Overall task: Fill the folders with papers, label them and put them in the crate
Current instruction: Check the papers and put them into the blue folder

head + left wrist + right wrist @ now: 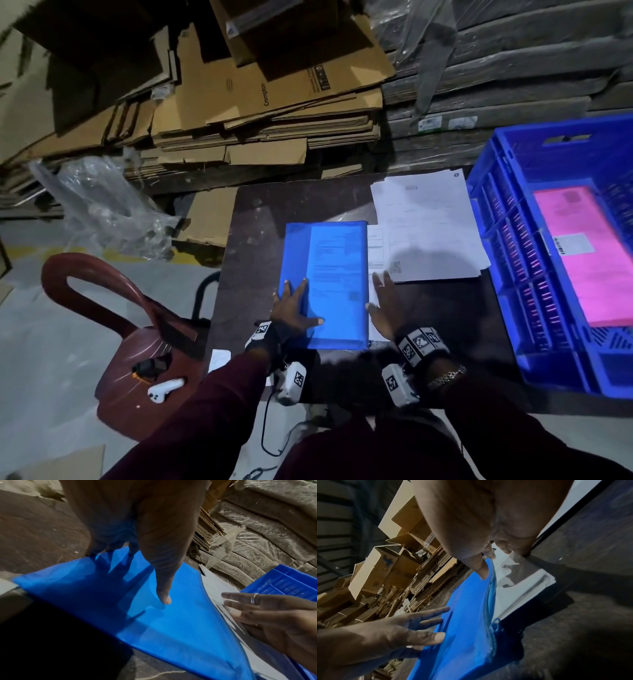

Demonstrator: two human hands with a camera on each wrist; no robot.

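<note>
Blue folder [327, 284] lies flat left of the crate [507, 274], left hand [294, 308] spread flat upon it, right hand [383, 308] open on protruding sheets [375, 246] between, gripping nothing; risk: unrestrained sheets may slide askew.

A warehouse storeroom: flattened cardboard cartons [260, 113] are piling up beside shrink-wrapped stacks [507, 78] on bare concrete floor [41, 342].

the folder [329, 284] lies on the table [445, 308], the papers [428, 226] just right of it, the crate [507, 274] further right, the chair [137, 342] left.
</note>
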